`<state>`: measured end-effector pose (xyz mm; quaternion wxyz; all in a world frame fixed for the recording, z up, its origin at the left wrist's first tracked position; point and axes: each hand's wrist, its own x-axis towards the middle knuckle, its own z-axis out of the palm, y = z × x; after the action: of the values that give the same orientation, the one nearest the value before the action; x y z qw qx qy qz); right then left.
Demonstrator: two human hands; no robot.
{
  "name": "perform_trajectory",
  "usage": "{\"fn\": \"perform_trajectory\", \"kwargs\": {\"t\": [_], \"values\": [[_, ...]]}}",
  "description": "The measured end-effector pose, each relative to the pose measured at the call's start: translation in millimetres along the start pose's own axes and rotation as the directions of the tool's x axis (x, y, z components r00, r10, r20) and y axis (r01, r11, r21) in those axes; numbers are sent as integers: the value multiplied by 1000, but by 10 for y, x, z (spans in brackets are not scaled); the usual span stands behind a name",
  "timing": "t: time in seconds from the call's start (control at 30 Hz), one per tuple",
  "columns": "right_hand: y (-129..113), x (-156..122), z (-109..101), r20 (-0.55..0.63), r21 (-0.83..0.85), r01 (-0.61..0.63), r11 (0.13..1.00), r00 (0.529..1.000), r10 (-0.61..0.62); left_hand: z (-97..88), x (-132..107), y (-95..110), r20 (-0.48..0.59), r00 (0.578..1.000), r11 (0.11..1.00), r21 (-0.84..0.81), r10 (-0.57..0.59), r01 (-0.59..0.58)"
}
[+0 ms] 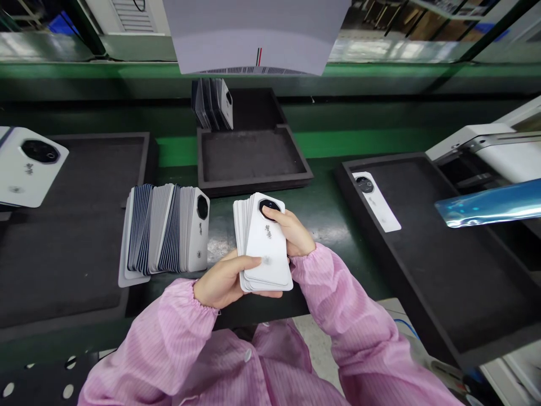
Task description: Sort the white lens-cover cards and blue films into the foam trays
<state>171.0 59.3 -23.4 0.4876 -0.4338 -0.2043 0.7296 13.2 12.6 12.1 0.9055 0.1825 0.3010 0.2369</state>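
Observation:
Between both hands is a fanned stack of white phone-shaped cards (268, 248), each with a black camera-like oval near the top and small dark print. My left hand (230, 279) grips the stack from the lower left, thumb on its face and fingers underneath. At the upper right, my right hand (293, 231) closes on the stack, with its thumb on the black oval. Just left of my hands, a long leaning row of cards (164, 231) in white and dark blue lies by the edge of the left tray.
A dark tray (76, 282) at left has white cards (31, 163) above its far corner. The middle tray (249, 155) holds a small upright card row (212, 104). One card (376, 200) lies in the right tray (426, 248), with a blue shiny strip (490, 203) over it.

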Motion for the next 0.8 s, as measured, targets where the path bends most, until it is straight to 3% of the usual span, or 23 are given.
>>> {"fn": "perform_trajectory", "kwargs": {"t": [0.17, 0.43, 0.63, 0.8], "values": [[-25, 26, -13, -4, 15, 0, 1000, 1000, 0, 38, -15, 21, -99, 995, 1000, 20, 0, 2], [-44, 15, -34, -11, -4, -2, 1000, 1000, 2, -20, -7, -14, 137, 990, 997, -81, 30, -19], [-100, 0, -42, -12, -11, 31, 999, 999, -31, -5, -21, 2, 61, 998, 1000, 20, 20, -22], [-168, -54, -54, 20, -32, 122, 992, 992, -122, 13, -26, 26, 75, 997, 996, 87, 6, -13]]}}
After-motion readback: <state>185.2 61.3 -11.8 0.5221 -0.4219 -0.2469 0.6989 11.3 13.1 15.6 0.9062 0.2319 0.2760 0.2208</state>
